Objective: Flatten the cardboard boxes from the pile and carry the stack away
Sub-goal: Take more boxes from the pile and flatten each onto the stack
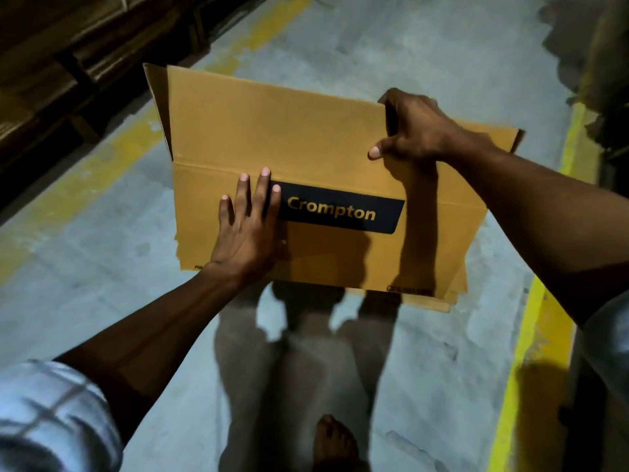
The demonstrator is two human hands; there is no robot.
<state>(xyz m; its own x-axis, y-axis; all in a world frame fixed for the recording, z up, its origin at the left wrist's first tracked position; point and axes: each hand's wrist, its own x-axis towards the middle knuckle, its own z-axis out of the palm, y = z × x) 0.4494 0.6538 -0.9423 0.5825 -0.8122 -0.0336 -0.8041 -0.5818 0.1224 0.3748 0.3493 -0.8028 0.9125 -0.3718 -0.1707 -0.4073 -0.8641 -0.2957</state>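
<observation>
Grey concrete floor [425, 56] with yellow lines [524, 369] lies under a brown box [306, 131], held up above the person's legs. On the box's near panel, beside its black label [340, 211], the left hand [246, 226] presses flat with straight fingers. The right hand [413, 129] grips the box's far top edge, fingers curled over it.

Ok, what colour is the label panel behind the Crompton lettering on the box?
Black label panel with golden lettering; seen in the head view.
</observation>
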